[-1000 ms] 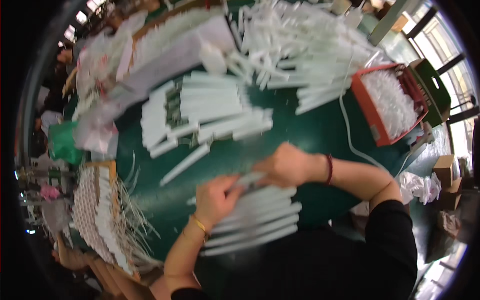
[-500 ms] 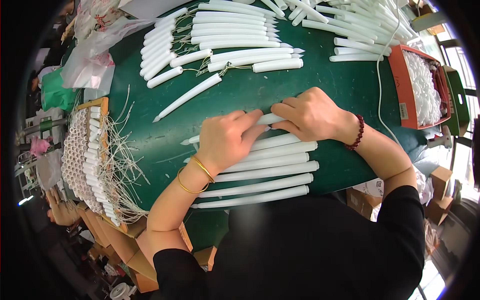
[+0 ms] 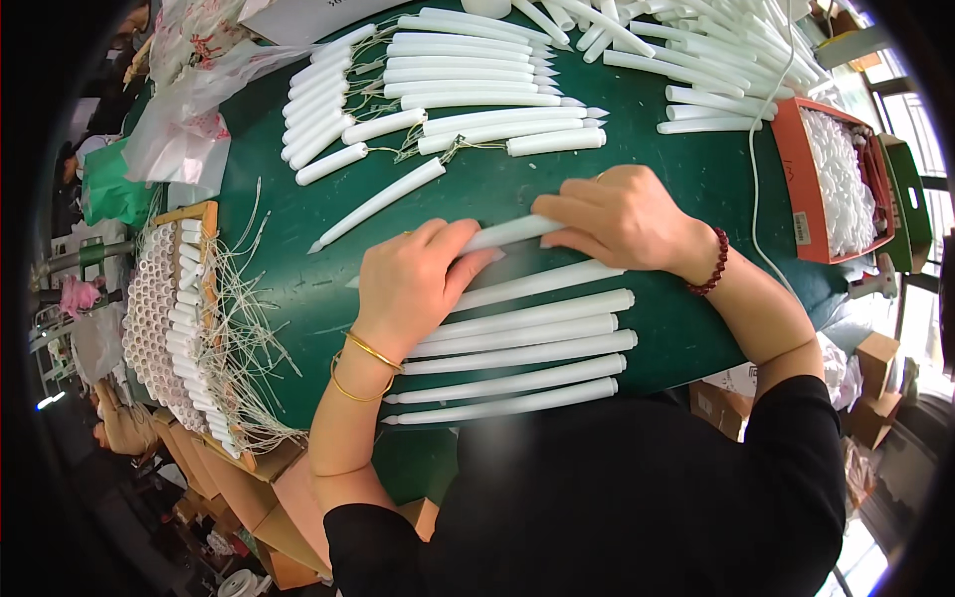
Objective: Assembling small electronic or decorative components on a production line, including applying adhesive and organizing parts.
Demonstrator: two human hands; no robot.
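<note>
A white taper candle tube (image 3: 509,233) lies level between my two hands, just above the green table. My left hand (image 3: 410,281) is closed round its left end, with a small pale pointed tip showing by the fingertips. The fingers of my right hand (image 3: 615,217) pinch its right end. Just below my hands, several white taper candles (image 3: 522,343) lie side by side, rounded ends to the right and pointed tips to the left. My left hand partly hides the uppermost ones. Farther off, a single wired candle (image 3: 380,204) lies slanted.
Rows of wired candles (image 3: 463,75) cover the table's far side. Loose white tubes (image 3: 696,65) pile at the far right beside a red box (image 3: 811,189) of small white pieces. At left stands a wooden-edged tray (image 3: 209,259) of short tubes with trailing wires. A white cable (image 3: 756,189) crosses the right side.
My left hand has moved left and slightly down, away from my right hand, so more of the candle tube shows between them. My right hand has stayed nearly in place.
</note>
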